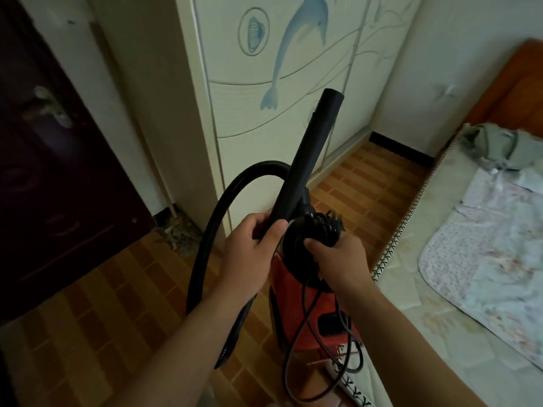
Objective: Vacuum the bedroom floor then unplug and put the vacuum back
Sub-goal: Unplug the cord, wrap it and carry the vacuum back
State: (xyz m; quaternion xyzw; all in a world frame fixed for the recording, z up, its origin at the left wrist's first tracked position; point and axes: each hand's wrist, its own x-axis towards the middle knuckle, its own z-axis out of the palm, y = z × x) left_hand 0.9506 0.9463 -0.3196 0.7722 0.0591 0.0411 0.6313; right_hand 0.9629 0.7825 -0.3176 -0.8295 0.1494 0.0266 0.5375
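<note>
Head view is showing the vacuum close in front of the person, its red body sitting between the wardrobe and the edge of the bed, over the brick-patterned floor. Whether its base is touching the floor is hidden.

The left hand is wrapping round the lower end of the black wand, thumb lying across the front. The wand is tilting up and away toward the wardrobe. That grip seems meant to stop the wand swinging and to keep the hose gathered; the hose is arcing out to the left and dropping down under the left forearm.

The right hand is clasping the black top of the vacuum, fingers curling over the wound coils there, probably pinning the bundle while steadying the body. A loose length of cord is dangling in loops in front of the red body. The plug is not clearly showing, so whether the machine is unplugged cannot be told.

Both forearms are reaching forward and inward, the hands just beside each other but apart — a two-handed carrying hold, by the look of it.
</note>
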